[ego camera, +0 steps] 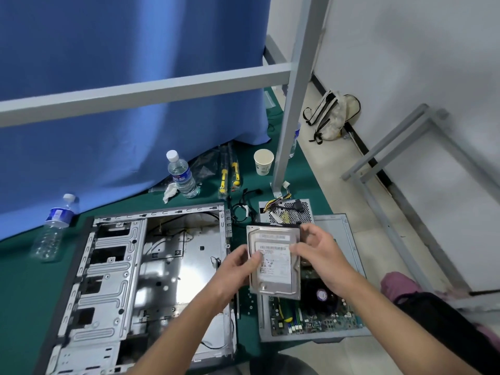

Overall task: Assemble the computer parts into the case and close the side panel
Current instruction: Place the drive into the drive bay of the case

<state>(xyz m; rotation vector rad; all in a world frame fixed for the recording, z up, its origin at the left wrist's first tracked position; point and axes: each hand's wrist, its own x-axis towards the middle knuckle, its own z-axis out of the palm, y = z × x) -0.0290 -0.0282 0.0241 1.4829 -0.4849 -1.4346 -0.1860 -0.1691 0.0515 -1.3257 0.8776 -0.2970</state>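
Hard drive up in both hands, case wide open and waiting.

The left hand (pixel 238 269) has its thumb curled over the label side of the hard drive (pixel 274 262) and the right hand (pixel 322 255) pinches the opposite edge, fingers wrapped around it, so the drive hangs lifted between them, label up. Left of the fingers lies the case (pixel 140 269), bare inside: nothing looks mounted in it, bays vacant. Below and right of the fingers the motherboard (pixel 311 315) sits on the removed side panel (pixel 341 239), and just beyond the fingertips the power supply (pixel 289 212) rests with its cables loose. My read: early days, with drive, board, supply and panel all left to fit.
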